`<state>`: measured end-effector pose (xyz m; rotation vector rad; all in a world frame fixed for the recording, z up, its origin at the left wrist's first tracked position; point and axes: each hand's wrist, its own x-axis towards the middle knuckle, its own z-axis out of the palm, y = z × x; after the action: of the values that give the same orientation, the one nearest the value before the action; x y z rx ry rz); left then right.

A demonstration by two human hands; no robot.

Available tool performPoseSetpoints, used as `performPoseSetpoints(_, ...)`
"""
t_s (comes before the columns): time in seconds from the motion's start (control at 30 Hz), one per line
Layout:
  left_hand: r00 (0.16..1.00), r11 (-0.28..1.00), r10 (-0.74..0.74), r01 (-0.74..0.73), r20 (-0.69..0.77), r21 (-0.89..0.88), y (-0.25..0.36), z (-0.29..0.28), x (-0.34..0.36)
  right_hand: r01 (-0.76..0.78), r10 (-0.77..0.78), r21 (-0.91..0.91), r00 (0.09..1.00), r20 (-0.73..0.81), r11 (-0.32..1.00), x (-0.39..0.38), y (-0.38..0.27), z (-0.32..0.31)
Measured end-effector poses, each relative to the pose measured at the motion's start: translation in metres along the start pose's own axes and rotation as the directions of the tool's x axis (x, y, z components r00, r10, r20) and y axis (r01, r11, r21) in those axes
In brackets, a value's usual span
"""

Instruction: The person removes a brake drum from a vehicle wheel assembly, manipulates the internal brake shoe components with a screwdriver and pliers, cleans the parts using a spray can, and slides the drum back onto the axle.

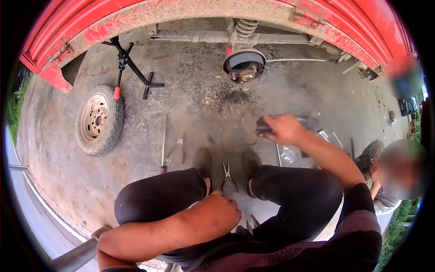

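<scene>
My right hand (283, 129) reaches forward over the floor, its fingers curled round a dark, blackened object (263, 127) whose kind I cannot make out. Bent across my lap, my left hand (222, 212) is closed, with its palm side hidden. Just ahead of it, between my feet, are long-nosed pliers (227, 171) with dark handles, their jaws pointing away from me. Farther forward, a bare wheel hub with its brake assembly (246, 72) hangs under a red vehicle body (129, 10).
A removed wheel (97, 120) lies at the left, near a black stand (131, 65). A long screwdriver (163, 145) and red-handled pliers (178, 147) lie by my left knee. Wrenches (336, 138) and a clear plastic bag (290, 155) are at the right, beside another person (374, 174).
</scene>
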<state>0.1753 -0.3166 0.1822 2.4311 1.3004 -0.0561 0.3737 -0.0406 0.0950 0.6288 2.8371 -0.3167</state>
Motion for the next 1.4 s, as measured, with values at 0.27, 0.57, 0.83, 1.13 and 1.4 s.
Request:
performPoseSetpoints(0.27,0.981,0.985,-0.092,0.115,0.168,-0.131,-0.011,-0.043,-0.036,0.162,-0.163,-0.032,0.987,-0.018,0.986,0.117,0.032,0.054)
performPoseSetpoints(0.57,0.964,0.952,-0.133,0.189,0.228,-0.243,-0.036,-0.027,-0.025,0.141,-0.147,-0.087,0.987,-0.068,0.986,0.156,0.020,0.051)
performPoseSetpoints(0.83,0.962,0.943,-0.192,0.236,0.196,-0.235,-0.032,-0.026,-0.044,0.040,-0.053,-0.091,0.988,-0.144,0.995,0.171,0.037,0.055)
performPoseSetpoints(1.13,0.972,0.956,-0.138,0.181,0.191,-0.230,-0.033,-0.026,-0.048,-0.062,0.054,-0.046,0.987,-0.149,0.997,0.177,0.031,0.059)
performPoseSetpoints(1.4,0.969,0.950,-0.085,0.148,0.231,-0.274,-0.040,-0.023,-0.046,-0.043,0.092,0.150,0.936,-0.341,0.988,0.163,0.049,0.085)
